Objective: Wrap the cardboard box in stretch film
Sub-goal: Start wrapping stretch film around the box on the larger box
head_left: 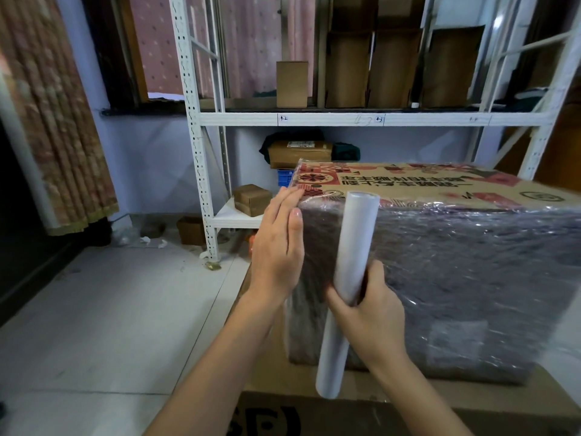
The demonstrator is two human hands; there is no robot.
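A printed cardboard box [440,190] stands on a flattened sheet of cardboard [283,382] on the floor, set toward the sheet's far right part, with its near side already covered in crinkled, glossy stretch film [456,278] that laps over the top front edge. The right hand [367,313] grips a white roll of stretch film [345,278] around its middle, fingers and thumb curled round the tube, holding it nearly upright and slightly tilted against the box's wrapped near face, close to the left corner. The left hand [278,243] lies flat with straight fingers [287,199] pressed to the box's left side at that corner, fingertips reaching the top edge, holding nothing. Behind the box stands a white metal shelving rack [201,171] carrying smaller cardboard boxes [291,84], with a pinkish curtain [56,121] hanging at the left
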